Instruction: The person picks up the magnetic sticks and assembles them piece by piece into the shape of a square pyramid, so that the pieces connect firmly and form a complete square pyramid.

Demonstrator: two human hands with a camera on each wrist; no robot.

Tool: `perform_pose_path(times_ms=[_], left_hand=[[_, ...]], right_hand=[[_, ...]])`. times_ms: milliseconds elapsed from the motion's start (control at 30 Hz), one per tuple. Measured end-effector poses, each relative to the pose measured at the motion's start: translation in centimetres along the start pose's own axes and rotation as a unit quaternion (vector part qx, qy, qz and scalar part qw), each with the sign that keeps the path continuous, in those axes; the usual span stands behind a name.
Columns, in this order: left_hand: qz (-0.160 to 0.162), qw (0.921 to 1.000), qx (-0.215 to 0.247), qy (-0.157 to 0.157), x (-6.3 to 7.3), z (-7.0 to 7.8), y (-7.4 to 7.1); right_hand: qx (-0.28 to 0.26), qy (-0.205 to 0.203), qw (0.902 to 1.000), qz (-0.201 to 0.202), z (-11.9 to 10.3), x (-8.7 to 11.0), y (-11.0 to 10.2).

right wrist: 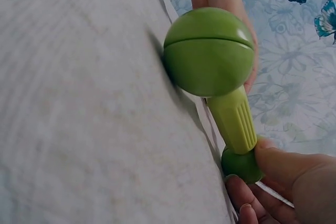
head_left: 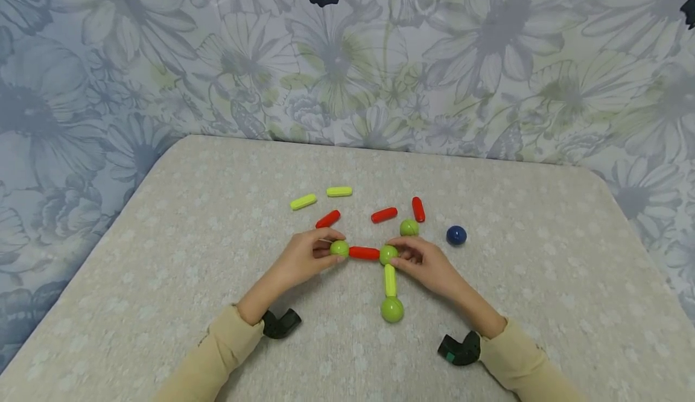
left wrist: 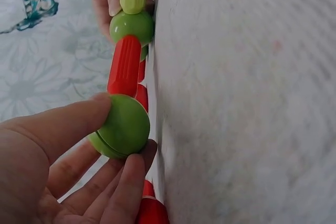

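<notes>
My left hand (head_left: pixel 305 256) grips a green ball (head_left: pixel 339 248) between thumb and fingers. A red ribbed rod (head_left: pixel 364 253) runs from that ball to a second green ball (head_left: pixel 388 255), which my right hand (head_left: pixel 426 264) pinches. From the second ball a yellow-green rod (head_left: pixel 390 280) extends toward the front and ends at a third green ball (head_left: pixel 392 309). Together they form an L shape at the middle of the table. In the left wrist view the red rod (left wrist: pixel 125 65) meets both balls end to end. The right wrist view shows the third ball (right wrist: pixel 209 52) large, near the table surface.
Behind the hands lie loose red rods (head_left: pixel 384 215) and yellow-green rods (head_left: pixel 339 191). Another green ball (head_left: pixel 409 227) sits just beyond my right hand, and a dark blue ball (head_left: pixel 456 235) to its right. The cloth-covered table (head_left: pixel 163 257) ends at a flowered wall.
</notes>
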State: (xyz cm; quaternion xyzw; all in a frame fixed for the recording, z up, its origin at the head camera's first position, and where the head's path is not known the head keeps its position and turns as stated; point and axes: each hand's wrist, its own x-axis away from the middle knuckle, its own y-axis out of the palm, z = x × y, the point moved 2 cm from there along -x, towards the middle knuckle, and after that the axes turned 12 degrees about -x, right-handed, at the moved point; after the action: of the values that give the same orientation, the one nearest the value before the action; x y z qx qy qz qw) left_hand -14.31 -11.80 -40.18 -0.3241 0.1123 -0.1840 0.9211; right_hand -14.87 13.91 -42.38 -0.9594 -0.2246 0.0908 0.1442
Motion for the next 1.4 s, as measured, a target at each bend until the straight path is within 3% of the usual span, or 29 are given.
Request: perform_pose_path(times_ms=[167,300,400,533,700,933,1100,1233,1400], left_hand=[[0.007,0.9999,-0.001,0.008,-0.2,0.1,-0.2],[0.013,0.9998,-0.005,0.012,0.0,0.2,-0.3],[0.040,0.9989,-0.026,0.002,0.5,0.7,-0.6],[0.065,0.9957,-0.065,0.010,1.6,1.9,-0.8],[0.001,0.9948,-0.090,0.048,3.0,3.5,1.3],[-0.089,0.9873,-0.123,0.044,3.8,4.0,3.5],[-0.116,0.9857,-0.095,0.077,3.7,3.5,3.0],[-0.148,0.9793,-0.076,0.115,3.7,2.7,1.8],[-0.196,0.9699,-0.038,0.139,3.8,1.9,1.0]], right_hand=[[-0.004,-0.006,0.9999,-0.010,-0.7,-0.1,0.0],[-0.007,-0.006,0.9999,-0.010,-2.7,0.3,0.1],[-0.006,0.001,1.0000,-0.007,-4.0,0.4,0.2],[-0.005,0.004,1.0000,0.002,-3.3,0.0,0.4],[0.009,0.003,0.9998,0.014,-2.3,0.0,0.7],[0.027,0.001,0.9996,0.009,-1.1,0.7,1.2],[0.018,-0.013,0.9997,-0.009,-0.9,0.8,1.1],[0.011,-0.007,0.9999,-0.001,-1.2,0.6,0.9],[-0.004,0.011,0.9999,0.009,-3.4,0.7,0.9]])
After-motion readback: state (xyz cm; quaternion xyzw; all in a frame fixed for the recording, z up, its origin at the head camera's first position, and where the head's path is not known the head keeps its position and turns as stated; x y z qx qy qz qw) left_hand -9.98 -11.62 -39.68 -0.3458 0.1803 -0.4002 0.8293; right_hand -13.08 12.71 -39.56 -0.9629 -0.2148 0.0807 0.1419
